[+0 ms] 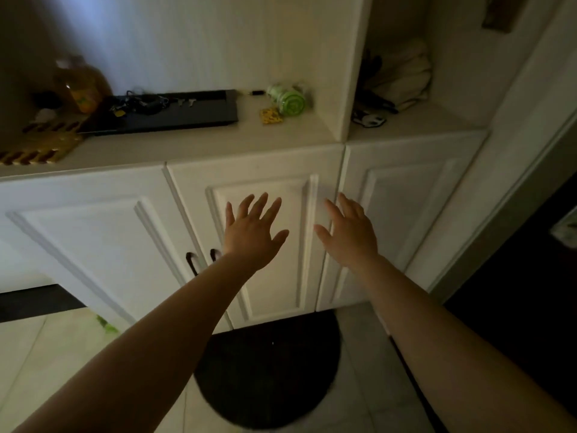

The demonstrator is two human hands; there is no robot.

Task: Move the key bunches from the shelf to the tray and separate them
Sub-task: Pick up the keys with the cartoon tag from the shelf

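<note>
Left hand: your left hand [249, 232] is held up in front of the white cabinet doors [262, 245], fingers spread wide and straight, nothing in it.

Right hand: same deal, your right hand [349, 235] is out flat with the fingers splayed, holding nothing. It sits near the left one, a gap between them, both well below the shelf.

Key bunches: you've got a dark tangle of key bunches [140, 103] lying on the left part of the tray, with a small yellow tag at the front edge of the pile. A couple of paler keys [186, 102] lie a bit to the right, apart from the tangle. It's all pretty blurry, so you can't tell how many bunches there are.

Tray: the black tray [193, 115] is flat on the shelf [187, 142], above the cabinet doors.

Other stuff on the shelf: an orange bottle [82, 85] stands just left of the tray, and a green and white roll [288, 100] lies on its side to the right with a small yellow packet [272, 116] in front of it.

Floor: a dark round mat [268, 370] lies on the tiles below your arms.
</note>
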